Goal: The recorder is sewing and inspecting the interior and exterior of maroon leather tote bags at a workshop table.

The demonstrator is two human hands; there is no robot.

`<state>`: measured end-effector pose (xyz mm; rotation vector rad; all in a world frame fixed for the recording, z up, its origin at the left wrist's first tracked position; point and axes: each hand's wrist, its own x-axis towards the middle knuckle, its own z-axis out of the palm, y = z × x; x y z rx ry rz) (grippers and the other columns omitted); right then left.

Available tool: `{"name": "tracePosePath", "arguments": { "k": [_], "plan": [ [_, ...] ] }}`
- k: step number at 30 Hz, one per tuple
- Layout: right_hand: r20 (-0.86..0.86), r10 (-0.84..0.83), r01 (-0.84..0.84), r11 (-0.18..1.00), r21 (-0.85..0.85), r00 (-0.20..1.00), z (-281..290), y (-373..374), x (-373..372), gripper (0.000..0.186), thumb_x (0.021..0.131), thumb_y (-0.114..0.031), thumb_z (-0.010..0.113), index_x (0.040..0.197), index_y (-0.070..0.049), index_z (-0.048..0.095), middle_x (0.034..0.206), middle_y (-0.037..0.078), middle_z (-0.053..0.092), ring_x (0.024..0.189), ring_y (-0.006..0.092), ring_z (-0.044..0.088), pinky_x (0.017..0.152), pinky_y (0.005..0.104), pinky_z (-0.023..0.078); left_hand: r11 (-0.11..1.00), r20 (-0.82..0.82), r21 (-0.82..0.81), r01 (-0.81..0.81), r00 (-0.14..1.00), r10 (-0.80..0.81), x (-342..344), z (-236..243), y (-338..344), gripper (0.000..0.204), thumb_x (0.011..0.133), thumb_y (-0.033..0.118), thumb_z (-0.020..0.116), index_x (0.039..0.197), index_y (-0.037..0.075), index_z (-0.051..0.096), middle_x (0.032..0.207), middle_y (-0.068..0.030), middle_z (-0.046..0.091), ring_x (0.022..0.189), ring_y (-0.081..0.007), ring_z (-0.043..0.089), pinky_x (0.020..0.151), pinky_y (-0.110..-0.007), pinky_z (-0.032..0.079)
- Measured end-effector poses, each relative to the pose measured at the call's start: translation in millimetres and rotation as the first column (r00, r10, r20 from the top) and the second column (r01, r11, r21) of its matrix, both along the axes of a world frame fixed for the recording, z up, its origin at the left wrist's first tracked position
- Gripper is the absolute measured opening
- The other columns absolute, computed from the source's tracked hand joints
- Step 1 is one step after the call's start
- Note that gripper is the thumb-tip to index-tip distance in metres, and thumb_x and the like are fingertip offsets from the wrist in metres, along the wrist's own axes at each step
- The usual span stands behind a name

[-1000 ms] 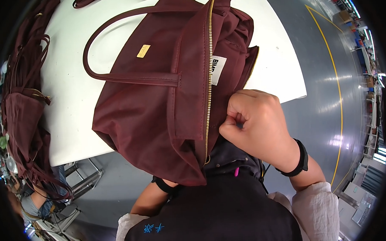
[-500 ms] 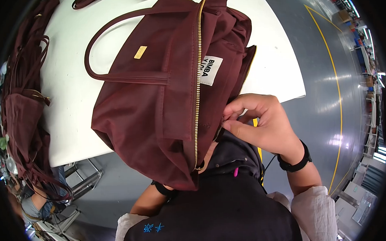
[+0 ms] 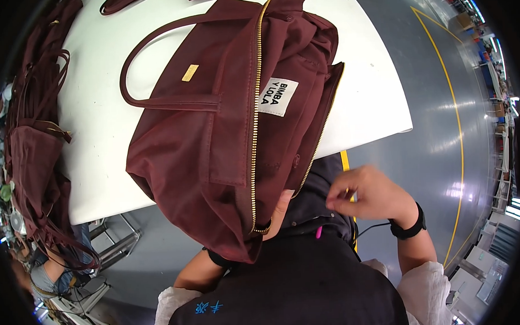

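Observation:
A maroon handbag (image 3: 185, 148) lies tilted over the near edge of the white table, its gold-toothed zipper (image 3: 254, 122) undone and its mouth gaping. Inside shows a white label (image 3: 279, 97); outside there is a small gold plate (image 3: 190, 72) and a looped handle (image 3: 131, 81). At the bag's near end my left hand (image 3: 280, 212) grips the fabric by the zipper end; most of this hand is hidden by the bag. Apart from the bag, to its right, my right hand (image 3: 378, 195) is closed in a loose pinch. Blur hides whatever its fingertips may hold.
The white table (image 3: 372, 95) has a rounded right side. More maroon bags (image 3: 36, 153) hang along its left edge, and other maroon pieces (image 3: 122, 1) lie at its far side. A metal stand (image 3: 119, 242) is below on the left. Yellow lines mark the grey floor (image 3: 409, 157).
My right hand has left the bag's near right edge and moved right and toward me. The bag has shifted slightly left, its mouth wider, and the label shows more fully.

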<state>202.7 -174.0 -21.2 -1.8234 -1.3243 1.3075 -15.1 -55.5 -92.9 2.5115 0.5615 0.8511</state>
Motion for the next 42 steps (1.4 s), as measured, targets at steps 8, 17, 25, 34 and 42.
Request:
{"name": "tracePosePath", "arguments": {
  "k": [8,17,25,34,42],
  "plan": [
    [-0.135,-0.204,0.226,0.957,0.183,0.970,1,6,-18,0.020,0.076,-0.015,0.073,0.087,-0.002,0.062,0.065,0.007,0.058,0.062,0.0097,0.057,0.055,0.0252,0.045,0.929,-0.007,-0.329,0.171,0.983,-0.183,8,29,8,0.040,0.083,0.022,0.065,0.116,0.001,0.056,0.116,-0.0125,0.057,0.102,-0.0275,0.056,0.090,-0.037,0.043],
    [0.022,-0.451,0.405,0.821,0.403,0.892,-15,39,-57,0.041,0.070,-0.026,0.080,0.095,-0.005,0.055,0.052,-0.002,0.046,0.040,0.0042,0.038,0.039,0.0210,0.030,0.821,-0.209,-0.517,0.244,0.893,-0.398,-1,31,34,0.039,0.080,0.020,0.067,0.113,0.002,0.057,0.112,-0.0113,0.058,0.098,-0.0274,0.057,0.085,-0.037,0.044],
    [-0.295,-0.406,0.501,0.744,0.442,0.865,-37,51,-63,0.029,0.076,-0.018,0.074,0.089,-0.003,0.053,0.066,0.001,0.052,0.050,0.0033,0.037,0.043,0.0220,0.031,0.707,-0.343,-0.671,0.222,0.752,-0.562,-7,37,70,0.039,0.077,0.017,0.069,0.111,0.003,0.058,0.109,-0.0102,0.059,0.094,-0.0273,0.057,0.081,-0.037,0.045],
    [-0.230,-0.400,0.450,0.646,0.617,0.887,-21,62,-58,0.018,0.073,-0.004,0.064,0.087,-0.001,0.053,0.069,0.005,0.051,0.051,0.0128,0.042,0.047,0.0263,0.035,0.721,-0.338,-0.559,0.409,0.682,-0.648,-51,172,64,0.030,0.074,0.011,0.068,0.101,-0.001,0.064,0.089,-0.0162,0.066,0.085,-0.0227,0.065,0.076,-0.036,0.049],
    [0.121,-0.117,-0.023,0.616,0.787,0.986,7,60,-16,0.021,0.069,-0.009,0.067,0.085,-0.003,0.056,0.068,0.012,0.053,0.056,0.0279,0.053,0.049,0.0364,0.041,0.806,-0.320,0.008,0.592,0.765,-0.559,66,137,80,0.062,0.068,0.018,0.067,0.127,0.005,0.051,0.133,-0.0098,0.049,0.124,-0.0295,0.045,0.108,-0.052,0.016]
  ]
}}
